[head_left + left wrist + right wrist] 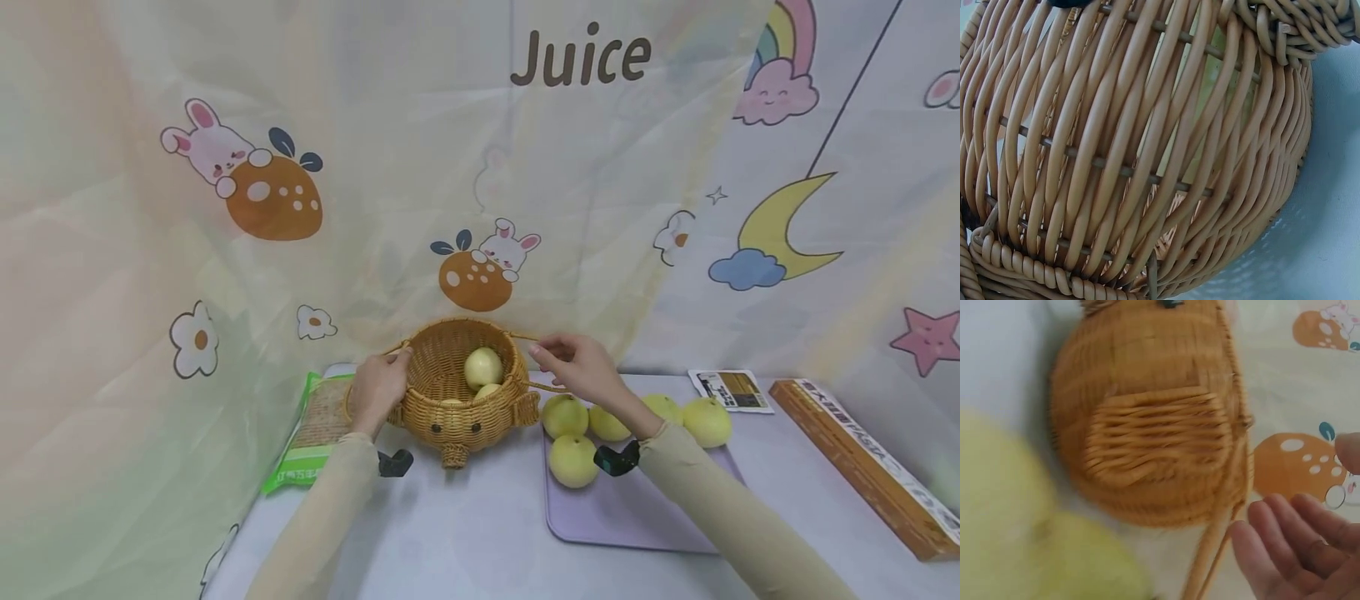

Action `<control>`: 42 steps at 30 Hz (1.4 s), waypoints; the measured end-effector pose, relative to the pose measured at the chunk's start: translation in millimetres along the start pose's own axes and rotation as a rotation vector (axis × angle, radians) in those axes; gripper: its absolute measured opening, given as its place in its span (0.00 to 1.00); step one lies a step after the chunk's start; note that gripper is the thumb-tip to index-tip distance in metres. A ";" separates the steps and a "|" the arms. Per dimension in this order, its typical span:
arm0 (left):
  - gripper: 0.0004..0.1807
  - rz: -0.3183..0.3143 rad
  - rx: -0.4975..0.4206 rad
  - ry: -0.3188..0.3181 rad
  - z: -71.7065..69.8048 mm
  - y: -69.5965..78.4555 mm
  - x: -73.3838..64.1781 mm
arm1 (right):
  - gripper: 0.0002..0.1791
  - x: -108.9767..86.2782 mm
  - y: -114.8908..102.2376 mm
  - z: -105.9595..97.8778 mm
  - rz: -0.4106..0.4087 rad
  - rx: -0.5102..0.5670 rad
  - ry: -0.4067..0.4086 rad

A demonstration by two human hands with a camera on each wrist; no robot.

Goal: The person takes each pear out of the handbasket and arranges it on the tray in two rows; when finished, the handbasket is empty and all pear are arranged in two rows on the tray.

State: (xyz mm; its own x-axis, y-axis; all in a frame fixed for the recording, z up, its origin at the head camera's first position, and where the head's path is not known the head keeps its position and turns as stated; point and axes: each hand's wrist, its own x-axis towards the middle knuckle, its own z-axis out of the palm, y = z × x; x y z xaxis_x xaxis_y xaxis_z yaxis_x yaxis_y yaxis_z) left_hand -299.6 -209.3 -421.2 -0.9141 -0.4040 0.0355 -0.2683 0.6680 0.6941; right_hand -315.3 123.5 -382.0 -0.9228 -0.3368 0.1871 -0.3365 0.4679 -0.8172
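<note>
- A white surface (480,533) is backed by a printed curtain (375,275).
- The wicker basket (453,429) is placed near the back, between both hands, its mouth upward, so the pale fruits (483,368) inside are kept in by its wall.
- The left hand (378,385) is laid at the left rim, probably for steadying; whether its grip is pinching anything cannot be told.
- The right hand (581,367) is held by the right handle (546,387), fingers loosely spread, presumably for reaching that loop.
- Yellow fruits (573,461) are gathered on the tray (630,533), likely against rolling.
</note>
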 end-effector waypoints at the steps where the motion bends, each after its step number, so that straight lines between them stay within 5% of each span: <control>1: 0.30 0.002 0.007 0.006 -0.1 -0.1 0.3 | 0.24 5.0 -4.6 0.8 0.007 0.004 -0.027; 6: 0.31 0.003 0.023 0.016 0.4 -0.1 1.8 | 0.29 26.5 -27.1 5.5 0.042 0.029 -0.153; 15: 0.30 -0.021 0.003 -0.021 -1.9 -0.7 3.1 | 0.24 60.6 -55.4 22.2 0.020 0.013 -0.216; 24: 0.30 -0.057 0.005 -0.039 -4.4 2.1 0.7 | 0.35 87.6 -68.0 39.5 0.161 -0.016 -0.266; 32: 0.30 -0.041 0.018 -0.013 0.8 -1.7 2.5 | 0.40 108.5 -68.8 56.0 0.223 -0.254 -0.432; 42: 0.30 -0.051 0.012 -0.012 1.8 1.2 3.5 | 0.48 117.2 -72.1 77.5 0.224 -0.502 -0.518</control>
State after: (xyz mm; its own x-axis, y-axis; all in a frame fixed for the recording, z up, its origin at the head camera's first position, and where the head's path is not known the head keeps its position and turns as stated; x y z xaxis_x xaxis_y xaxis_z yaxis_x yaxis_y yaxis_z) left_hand -303.6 -208.8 -421.6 -0.9027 -0.4301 -0.0085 -0.3182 0.6542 0.6862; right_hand -384.6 -13.1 -343.4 -0.8145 -0.4730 -0.3359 -0.3109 0.8447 -0.4357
